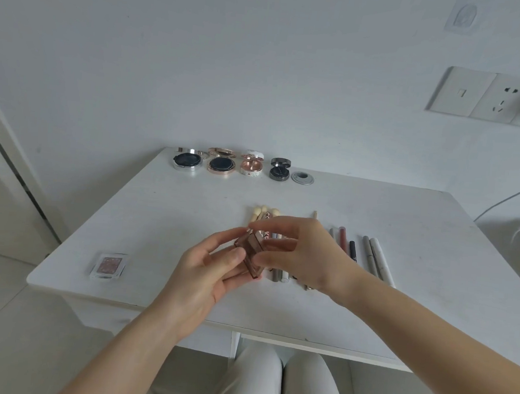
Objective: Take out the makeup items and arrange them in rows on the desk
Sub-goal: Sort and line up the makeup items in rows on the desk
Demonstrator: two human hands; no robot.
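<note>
A small brown translucent makeup case (252,252) is held above the middle of the white desk (163,207). My left hand (211,271) cradles it from below, thumb on its side. My right hand (298,250) pinches its top and its near edge. A row of open round compacts (220,163) lines the desk's far edge. Behind my hands lies a row of brushes (262,214) and pens (375,260), partly hidden. A square pink eyeshadow pan (109,265) lies near the front left corner.
A round grey cable grommet (302,178) sits right of the compacts. Wall sockets (493,98) and a cable (516,194) are at the right. My knees (280,384) show below the desk's front edge.
</note>
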